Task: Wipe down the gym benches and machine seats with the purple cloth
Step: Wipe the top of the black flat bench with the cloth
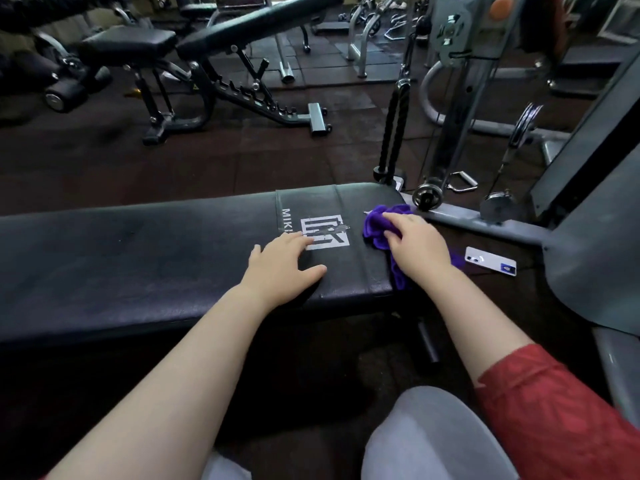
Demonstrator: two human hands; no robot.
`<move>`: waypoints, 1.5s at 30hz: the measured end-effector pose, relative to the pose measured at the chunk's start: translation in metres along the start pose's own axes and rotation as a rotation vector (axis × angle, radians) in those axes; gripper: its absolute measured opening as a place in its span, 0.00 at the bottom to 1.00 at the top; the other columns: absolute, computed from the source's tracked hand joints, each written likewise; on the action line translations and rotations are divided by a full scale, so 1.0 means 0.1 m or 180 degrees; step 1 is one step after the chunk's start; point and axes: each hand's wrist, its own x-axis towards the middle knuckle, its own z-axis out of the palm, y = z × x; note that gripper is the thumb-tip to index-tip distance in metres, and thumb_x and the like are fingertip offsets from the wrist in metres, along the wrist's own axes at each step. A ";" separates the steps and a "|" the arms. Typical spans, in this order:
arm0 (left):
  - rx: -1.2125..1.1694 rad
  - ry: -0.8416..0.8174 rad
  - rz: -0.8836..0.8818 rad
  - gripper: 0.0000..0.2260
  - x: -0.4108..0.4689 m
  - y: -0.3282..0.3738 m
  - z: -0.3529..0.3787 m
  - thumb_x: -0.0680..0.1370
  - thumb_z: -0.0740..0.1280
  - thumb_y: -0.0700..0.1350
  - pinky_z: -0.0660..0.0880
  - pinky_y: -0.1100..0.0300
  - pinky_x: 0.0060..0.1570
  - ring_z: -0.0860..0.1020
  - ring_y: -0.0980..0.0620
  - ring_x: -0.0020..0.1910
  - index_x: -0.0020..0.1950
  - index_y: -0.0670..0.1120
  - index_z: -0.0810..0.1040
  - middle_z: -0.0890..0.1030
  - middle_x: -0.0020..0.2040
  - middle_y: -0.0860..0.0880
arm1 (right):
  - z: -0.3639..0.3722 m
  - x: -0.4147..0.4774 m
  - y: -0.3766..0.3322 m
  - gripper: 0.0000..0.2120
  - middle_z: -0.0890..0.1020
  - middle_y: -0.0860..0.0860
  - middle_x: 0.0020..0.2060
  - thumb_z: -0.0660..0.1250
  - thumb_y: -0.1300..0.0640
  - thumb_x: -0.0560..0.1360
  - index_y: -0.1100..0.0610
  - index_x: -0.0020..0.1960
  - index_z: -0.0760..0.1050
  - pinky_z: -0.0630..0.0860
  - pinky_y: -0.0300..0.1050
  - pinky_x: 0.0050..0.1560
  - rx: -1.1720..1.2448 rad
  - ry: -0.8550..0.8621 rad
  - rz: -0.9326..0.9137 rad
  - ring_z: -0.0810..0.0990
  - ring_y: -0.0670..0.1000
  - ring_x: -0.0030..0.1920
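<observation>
The person's left hand (280,261) lies flat on the black padded surface (138,258). Its fingers are straight and spread, the fingertips touch the white square logo (325,233), and its grip holds nothing. The right hand (419,247) rests at the surface's right end on the crumpled purple cloth (375,225), its grip curled over the bunch. The fingertips sink into the folds and are hard to make out. Part of the cloth hangs over the near right corner, partly hidden by the wrist. A white rectangular phone (490,260) lies on the dark rubber floor (207,161) near that end. The surface's left end is cut off.
</observation>
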 end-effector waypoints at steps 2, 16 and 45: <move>-0.0012 -0.0043 0.0004 0.27 0.03 0.03 0.05 0.75 0.64 0.62 0.53 0.40 0.73 0.61 0.53 0.74 0.73 0.56 0.67 0.64 0.75 0.56 | 0.03 -0.34 -0.13 0.18 0.79 0.53 0.60 0.65 0.54 0.76 0.50 0.65 0.74 0.70 0.52 0.61 0.0027 0.0087 -0.0293 0.76 0.58 0.60; 0.0064 -0.0412 -0.0086 0.27 0.09 0.07 -0.01 0.76 0.64 0.61 0.52 0.38 0.73 0.64 0.51 0.72 0.73 0.54 0.66 0.64 0.74 0.55 | 0.00 0.28 0.13 0.18 0.76 0.54 0.64 0.62 0.54 0.77 0.48 0.67 0.73 0.69 0.48 0.61 0.0119 -0.0109 -0.0134 0.73 0.56 0.64; 0.0224 -0.0584 -0.0025 0.35 0.20 -0.05 0.02 0.74 0.62 0.67 0.47 0.44 0.74 0.54 0.53 0.77 0.78 0.55 0.59 0.55 0.79 0.54 | 0.33 1.18 -0.40 0.19 0.75 0.56 0.64 0.61 0.51 0.78 0.47 0.69 0.69 0.69 0.50 0.60 -0.0058 -0.0719 -0.0831 0.73 0.59 0.63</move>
